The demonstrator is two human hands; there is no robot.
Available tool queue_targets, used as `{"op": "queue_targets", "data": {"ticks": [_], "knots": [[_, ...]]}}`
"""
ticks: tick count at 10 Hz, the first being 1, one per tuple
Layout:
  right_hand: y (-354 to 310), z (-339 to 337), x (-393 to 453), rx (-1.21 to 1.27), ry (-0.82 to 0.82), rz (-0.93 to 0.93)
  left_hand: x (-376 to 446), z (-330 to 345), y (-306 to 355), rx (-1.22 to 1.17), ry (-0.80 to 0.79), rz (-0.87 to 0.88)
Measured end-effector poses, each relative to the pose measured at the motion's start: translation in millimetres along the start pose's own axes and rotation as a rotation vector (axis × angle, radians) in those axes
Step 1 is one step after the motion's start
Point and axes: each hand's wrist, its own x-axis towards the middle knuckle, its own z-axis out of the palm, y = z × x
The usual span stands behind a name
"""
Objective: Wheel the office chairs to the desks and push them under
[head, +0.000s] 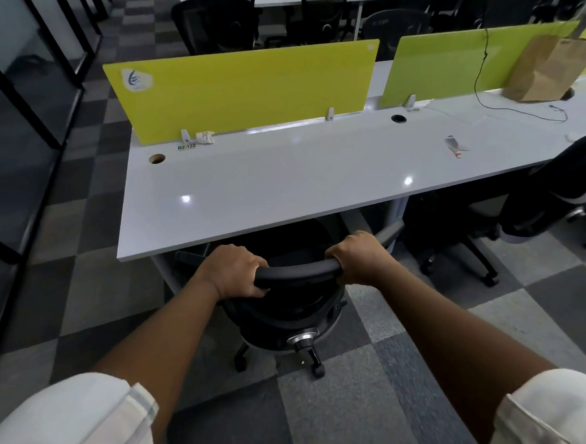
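A black office chair [290,311] stands at the front edge of the white desk [282,181], its seat partly beneath the desktop. My left hand [233,270] grips the left end of the curved top bar of its backrest. My right hand [359,257] grips the right end of the same bar. The chair's castors and height knob show below the backrest, over the carpet. Its armrests sit just under the desk edge.
A yellow divider panel [242,87] stands along the desk's back. A second black chair [551,199] sits at the desk on the right. A brown paper bag [549,65] and a black cable lie far right. Glass partitions line the left. More chairs stand behind.
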Motion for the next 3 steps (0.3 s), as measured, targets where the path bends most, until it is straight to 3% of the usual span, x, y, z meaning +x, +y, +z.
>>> {"op": "queue_targets", "data": {"ticks": [3], "knots": [[-32.5,-9.5,-67.2,0.003,0.008,0.114,-46.7,-8.6,51.5,-0.122,-0.015,-0.205]]}}
